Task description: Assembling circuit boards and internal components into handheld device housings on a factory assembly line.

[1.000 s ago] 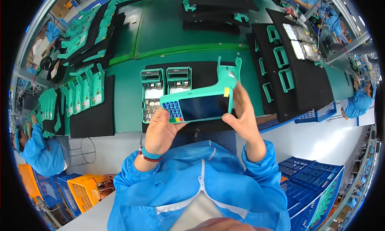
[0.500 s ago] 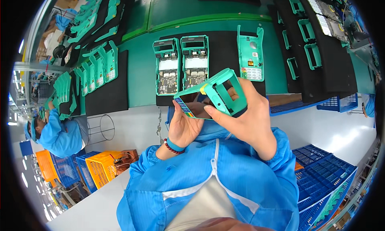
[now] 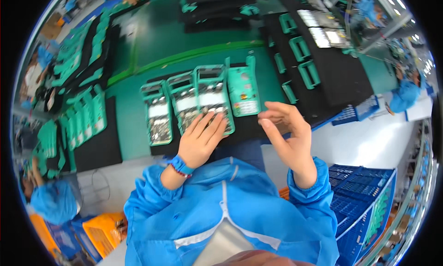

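My left hand (image 3: pixel 198 145) lies with fingers stretched out over the lower ends of two green handheld devices, the middle one (image 3: pixel 186 102) and the right one (image 3: pixel 212 93); firm contact is hard to judge. Both lie with their circuit boards showing. A third open-backed device (image 3: pixel 158 116) rests at the left of the row. Just right of the row is a green housing shell (image 3: pixel 243 91) with no circuit board showing. Near its lower right corner my right hand (image 3: pixel 294 139) hovers, empty, fingers apart and slightly curled.
A black mat (image 3: pixel 251 130) lies under the row. More green shells (image 3: pixel 78 123) stand at the left. Green frames (image 3: pixel 308 74) lie on a dark mat at the right, near silvery panels (image 3: pixel 320 28). Blue crates (image 3: pixel 353 192) stand low at the right. A co-worker (image 3: pixel 54 199) is at the left.
The green device I held in both hands is now face down in the row, making three. My left hand has moved forward over them; my right hand has let go. The view has shifted.
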Available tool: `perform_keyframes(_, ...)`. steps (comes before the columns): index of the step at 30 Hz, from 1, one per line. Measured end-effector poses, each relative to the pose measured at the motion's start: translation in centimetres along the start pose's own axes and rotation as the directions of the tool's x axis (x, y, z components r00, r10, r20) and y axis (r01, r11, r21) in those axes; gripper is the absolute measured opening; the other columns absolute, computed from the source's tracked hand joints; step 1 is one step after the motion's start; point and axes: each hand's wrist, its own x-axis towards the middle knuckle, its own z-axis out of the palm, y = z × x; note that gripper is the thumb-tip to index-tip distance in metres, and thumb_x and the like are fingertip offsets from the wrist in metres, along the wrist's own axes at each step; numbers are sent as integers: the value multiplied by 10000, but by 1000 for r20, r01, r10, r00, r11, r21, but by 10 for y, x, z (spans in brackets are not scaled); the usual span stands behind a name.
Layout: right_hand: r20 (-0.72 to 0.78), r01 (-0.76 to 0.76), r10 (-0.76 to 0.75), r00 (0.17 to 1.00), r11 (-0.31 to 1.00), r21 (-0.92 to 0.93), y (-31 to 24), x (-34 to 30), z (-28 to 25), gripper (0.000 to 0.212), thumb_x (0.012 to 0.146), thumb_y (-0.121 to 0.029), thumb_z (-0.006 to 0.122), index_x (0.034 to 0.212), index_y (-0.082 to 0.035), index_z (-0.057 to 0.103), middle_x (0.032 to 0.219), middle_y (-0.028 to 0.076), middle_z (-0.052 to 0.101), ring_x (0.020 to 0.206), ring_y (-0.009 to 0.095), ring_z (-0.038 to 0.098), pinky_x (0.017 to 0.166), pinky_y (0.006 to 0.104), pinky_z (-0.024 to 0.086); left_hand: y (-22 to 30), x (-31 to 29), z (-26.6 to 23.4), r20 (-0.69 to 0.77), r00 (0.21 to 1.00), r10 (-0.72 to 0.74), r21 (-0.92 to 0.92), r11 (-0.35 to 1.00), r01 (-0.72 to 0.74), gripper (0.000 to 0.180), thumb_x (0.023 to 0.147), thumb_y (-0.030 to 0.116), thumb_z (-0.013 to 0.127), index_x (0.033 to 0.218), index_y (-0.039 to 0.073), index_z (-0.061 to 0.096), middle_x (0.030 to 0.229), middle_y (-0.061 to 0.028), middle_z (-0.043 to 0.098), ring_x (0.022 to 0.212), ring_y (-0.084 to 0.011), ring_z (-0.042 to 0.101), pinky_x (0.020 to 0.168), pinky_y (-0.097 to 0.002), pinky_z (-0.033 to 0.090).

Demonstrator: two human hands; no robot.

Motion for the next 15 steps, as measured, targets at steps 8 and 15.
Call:
perform_keyframes(8,-181,-342,418,890,875,344,6,97,-149,409,1013,-296,589,1210,48,488,876,143,650,591,119,591,521,213,496,5,-7,14,16,998,-66,-126,990,68,441,836,164,736,1256,71,638,1354,-65,611,1298,-261,546,1097,-468,409)
perform_keyframes(15,31,-402,573,819,534,744,122,177,-234,235,1072,-206,461,1206,-15,490,1011,160,656,732,158,652,590,230,571,10,7,34,47,995,-90,-153,984,96,414,858,99,701,1264,54,635,1365,-112,600,1301,-292,544,1091,-461,417)
